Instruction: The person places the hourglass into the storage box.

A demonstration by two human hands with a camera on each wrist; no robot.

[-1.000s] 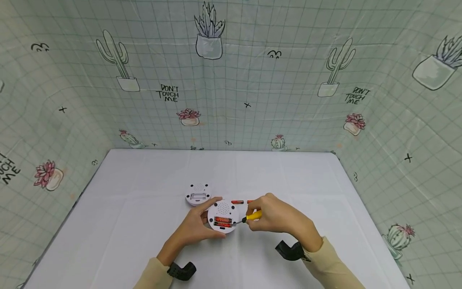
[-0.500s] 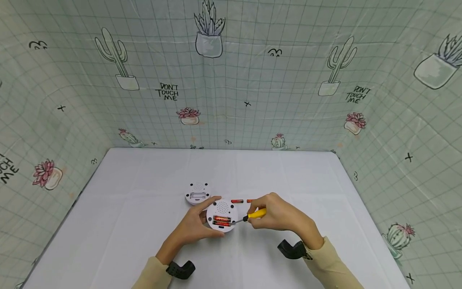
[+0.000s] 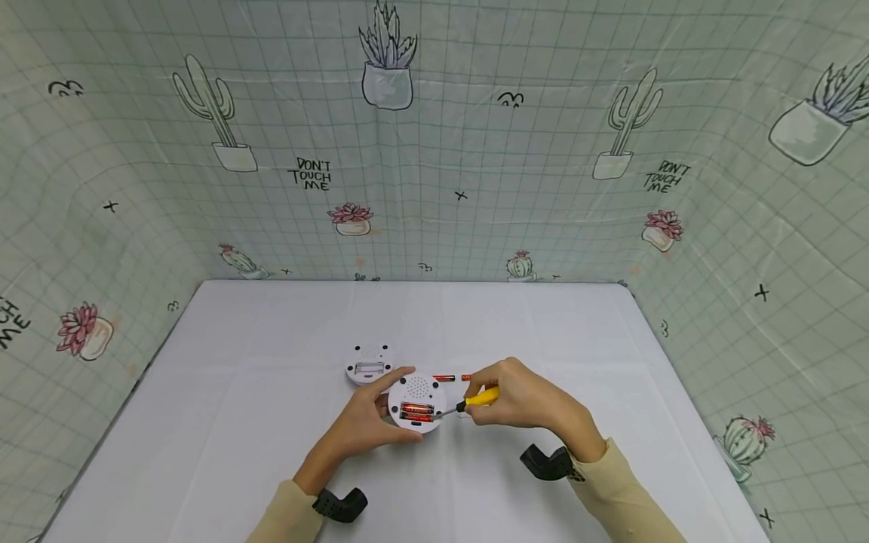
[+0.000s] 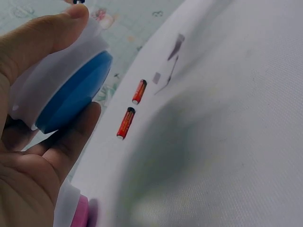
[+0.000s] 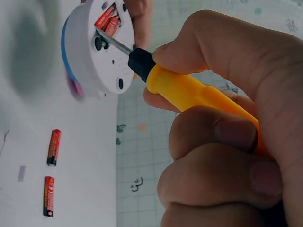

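Note:
My left hand (image 3: pixel 363 422) grips a round white device (image 3: pixel 416 385) by its rim, clear of the table, with its speaker-hole back turned toward me. In the left wrist view its other face (image 4: pixel 75 92) is blue. Two red batteries (image 3: pixel 416 412) lie in its uncovered battery compartment. My right hand (image 3: pixel 519 396) grips a yellow-handled screwdriver (image 5: pixel 184 90), thumb near the black collar. The screwdriver's metal tip points at the right end of the compartment, close to the end of a battery in the right wrist view.
A second white round device (image 3: pixel 370 354) lies behind, its battery slot uncovered and bare; a pink edge (image 4: pixel 81 213) shows in the left wrist view. Two loose red batteries, one nearer (image 5: pixel 54 147) and one farther (image 5: pixel 49 196), lie on the white table (image 3: pixel 271 362). A small grey piece (image 5: pixel 22 172) lies nearby.
The screwdriver tip stays at the compartment's right end while its handle shifts and tilts slightly. Both hands and the device rise a little in the head view. Neither grip changes.

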